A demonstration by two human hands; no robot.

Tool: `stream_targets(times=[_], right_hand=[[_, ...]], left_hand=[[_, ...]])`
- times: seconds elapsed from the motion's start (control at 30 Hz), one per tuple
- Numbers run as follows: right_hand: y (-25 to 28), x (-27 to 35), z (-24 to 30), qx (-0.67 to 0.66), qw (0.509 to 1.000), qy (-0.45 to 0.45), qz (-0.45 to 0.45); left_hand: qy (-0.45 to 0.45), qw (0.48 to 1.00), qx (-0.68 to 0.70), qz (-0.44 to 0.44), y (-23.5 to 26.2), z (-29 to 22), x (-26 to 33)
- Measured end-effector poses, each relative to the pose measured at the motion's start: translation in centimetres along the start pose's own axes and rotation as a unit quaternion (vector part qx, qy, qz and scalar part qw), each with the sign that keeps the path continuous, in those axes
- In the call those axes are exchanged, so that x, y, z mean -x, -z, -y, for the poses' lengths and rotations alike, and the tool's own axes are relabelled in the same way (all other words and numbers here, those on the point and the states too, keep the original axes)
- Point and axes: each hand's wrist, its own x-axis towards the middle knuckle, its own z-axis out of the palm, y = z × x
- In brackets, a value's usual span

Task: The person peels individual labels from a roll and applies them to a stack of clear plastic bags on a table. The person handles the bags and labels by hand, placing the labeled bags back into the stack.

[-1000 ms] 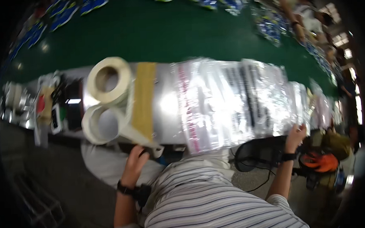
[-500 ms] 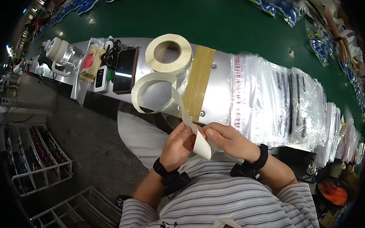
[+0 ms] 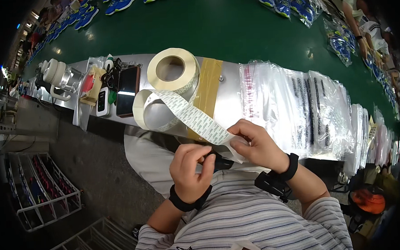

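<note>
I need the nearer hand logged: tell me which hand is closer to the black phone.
Left. The left hand is below the phone; the right hand lies farther to the right.

Striped grey-white shirt, seemingly black bands on both wrists.

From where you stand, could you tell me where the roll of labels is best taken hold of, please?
Probably by its outer rim, coming from above. The roll of labels lies flat on the metal table with its open core facing up, so a hand could span the rim or hook into the core. Its near side is best avoided: the label strip runs off there toward the left hand and right hand.
</note>
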Motion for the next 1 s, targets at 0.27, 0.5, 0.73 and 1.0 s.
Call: stream_targets(times=[0.27, 0.5, 0.73, 1.0], right_hand=[[-0.2, -1.4, 0.8, 0.009, 0.997, 0.047, 0.063], [-0.2, -2.1, 1.1, 0.165, 0.976, 0.137, 0.023], [2.4, -1.4, -0.8, 0.057, 0.996, 0.051, -0.052], [1.6, -1.8, 0.5, -0.158, 0.979, -0.073, 0.102]], left_hand=[[0.068, 0.994, 0.063, 0.062, -1.1, 1.1, -0.7], [0.277, 0.914, 0.286, 0.079, -0.8, 2.4, -1.6], [0.413, 0.708, 0.561, 0.114, 1.6, 4.0, -0.7], [0.276, 0.805, 0.499, 0.166, 0.1, 2.9, -3.1]])
